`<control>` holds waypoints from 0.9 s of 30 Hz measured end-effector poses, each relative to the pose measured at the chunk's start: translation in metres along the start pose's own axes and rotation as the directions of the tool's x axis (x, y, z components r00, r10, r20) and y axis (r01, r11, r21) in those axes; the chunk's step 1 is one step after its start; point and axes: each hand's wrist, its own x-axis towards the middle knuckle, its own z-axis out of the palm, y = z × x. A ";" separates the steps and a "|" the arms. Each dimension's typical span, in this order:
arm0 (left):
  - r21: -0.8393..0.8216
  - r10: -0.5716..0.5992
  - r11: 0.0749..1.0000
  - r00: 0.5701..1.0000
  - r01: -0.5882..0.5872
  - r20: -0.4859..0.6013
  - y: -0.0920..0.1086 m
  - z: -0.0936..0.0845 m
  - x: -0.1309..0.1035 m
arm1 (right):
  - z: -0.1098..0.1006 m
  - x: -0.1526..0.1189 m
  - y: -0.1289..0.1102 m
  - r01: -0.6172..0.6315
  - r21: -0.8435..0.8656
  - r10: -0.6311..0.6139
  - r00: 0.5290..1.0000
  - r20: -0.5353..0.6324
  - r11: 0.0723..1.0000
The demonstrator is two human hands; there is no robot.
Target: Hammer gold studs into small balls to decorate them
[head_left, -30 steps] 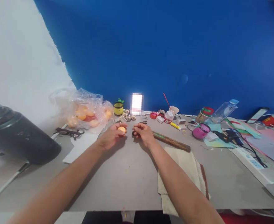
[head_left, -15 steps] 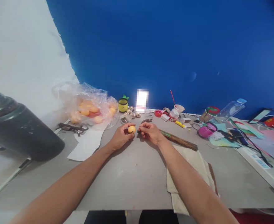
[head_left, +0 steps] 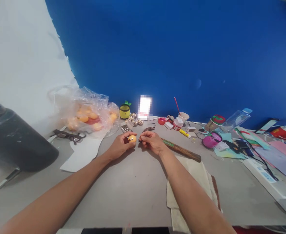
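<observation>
An orange ball (head_left: pixel 132 138), the size of a table-tennis ball with small dark marks on its side, is gripped between the thumb and fingers of my left hand (head_left: pixel 121 145). Just to its right, my right hand (head_left: pixel 150 142) is closed in a pinch, and whatever its fingertips hold is too small to make out. The ball and the right fingertips are a short gap apart. Behind and under the right hand lies a hammer (head_left: pixel 184 151) with a worn wooden handle. A small open box (head_left: pixel 126 126) of shiny bits is beyond the left hand.
Left stand a large dark flask (head_left: pixel 18 136), glasses (head_left: pixel 70 135), white paper (head_left: pixel 82 156) and a clear bag (head_left: pixel 84 94) of orange balls. A folded cloth (head_left: pixel 189 172) lies under my right forearm. A paper cup (head_left: pixel 184 116), a yellow tube (head_left: pixel 184 133) and a power strip (head_left: pixel 267 177) are right.
My head view has shifted slightly, so the scene sits a little further left. The ball has turned in my left hand, showing its dark marks more to the front. Both hands keep their hold.
</observation>
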 end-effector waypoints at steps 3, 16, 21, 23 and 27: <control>0.020 0.010 1.000 1.000 -0.010 0.014 -0.001 -0.001 0.000 | 0.000 0.002 0.000 -0.023 -0.002 0.023 1.000 -0.001 1.000; 0.290 0.145 0.946 0.989 -0.146 0.024 -0.011 -0.003 0.004 | -0.002 -0.001 -0.008 -0.046 -0.027 0.047 0.998 0.044 0.999; 0.270 0.141 0.952 0.989 -0.145 0.037 -0.012 -0.003 0.006 | -0.002 0.000 -0.008 -0.035 -0.034 0.036 0.999 0.038 0.999; 0.228 0.127 0.964 0.991 -0.133 0.044 -0.012 -0.002 0.006 | -0.003 -0.001 -0.007 -0.034 -0.041 0.036 0.998 0.042 0.999; 0.167 0.112 0.979 0.993 -0.117 0.037 -0.008 -0.002 0.004 | -0.003 -0.002 -0.007 -0.044 -0.044 0.047 0.998 0.052 0.998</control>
